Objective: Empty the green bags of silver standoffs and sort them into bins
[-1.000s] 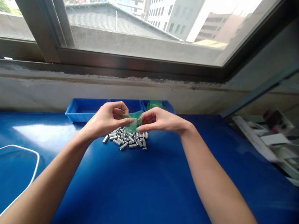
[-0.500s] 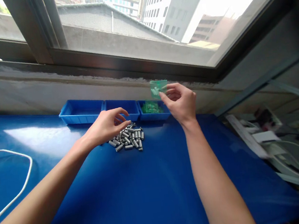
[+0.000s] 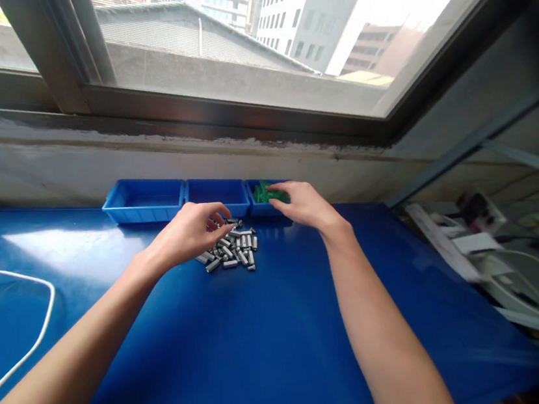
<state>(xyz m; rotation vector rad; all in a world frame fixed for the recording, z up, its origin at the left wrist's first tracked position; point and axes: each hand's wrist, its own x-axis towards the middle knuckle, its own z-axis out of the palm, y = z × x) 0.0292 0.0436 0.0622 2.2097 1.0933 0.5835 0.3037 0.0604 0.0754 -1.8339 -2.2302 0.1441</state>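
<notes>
My left hand (image 3: 197,227) hovers at the near left of a pile of small silver metal pieces (image 3: 240,245), partly covering it. Its fingers are curled loosely, with the thumb apart and nothing seen between them. My right hand (image 3: 302,203) reaches over the rim of the right blue bin (image 3: 265,210). Thumb and fingers are apart, right at the small green plastic bags (image 3: 263,191) inside. The hand hides part of that bin, and whether the fingertips touch a bag is unclear.
The middle blue bin (image 3: 218,207) and the left blue bin (image 3: 145,212) stand in the same row along the wall below the window. A white cable (image 3: 49,307) curves over the blue tabletop (image 3: 249,355) at left. Assorted items (image 3: 481,241) lie beyond the table's right edge.
My right hand has come down and left from above the right bin, where it held up a green bag with small pieces, and its fingers have parted among the bags. The left hand has barely moved.
</notes>
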